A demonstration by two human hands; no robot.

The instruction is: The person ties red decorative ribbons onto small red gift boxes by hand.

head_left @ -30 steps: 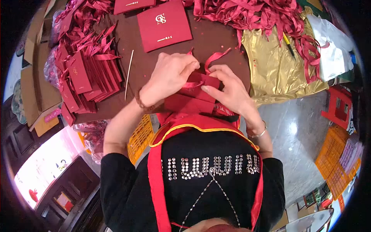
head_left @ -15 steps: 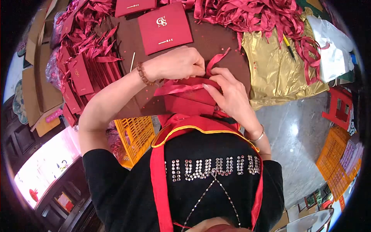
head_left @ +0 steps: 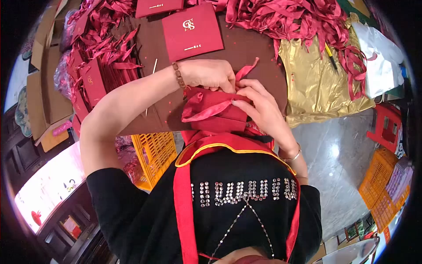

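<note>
My left hand (head_left: 210, 75), with a beaded bracelet at the wrist, is closed with its fingertips pinched at the top edge of a flat dark-red paper piece (head_left: 215, 112). A shiny red ribbon (head_left: 211, 114) lies across that piece in a loose bend, and one ribbon end (head_left: 248, 69) sticks up between the hands. My right hand (head_left: 263, 105), wearing a thin bangle, presses thumb and fingers together on the ribbon at the right. The left fingertips are partly hidden, so what exactly they grip there is hard to see. The piece rests against the red apron (head_left: 228, 140) at the table edge.
A red printed folder (head_left: 193, 33) lies ahead on the brown table (head_left: 257, 44). Red ribbons (head_left: 290, 22) are heaped at the back, over gold wrapping (head_left: 307, 83). Printed red pieces (head_left: 93, 81) stack at left. Orange crates (head_left: 154, 154) stand below.
My left hand has shifted slightly, its wrist higher and more bent. The ribbon's left end has swung from a straight strip into a curled bend over the red piece. The view has shifted a little.
</note>
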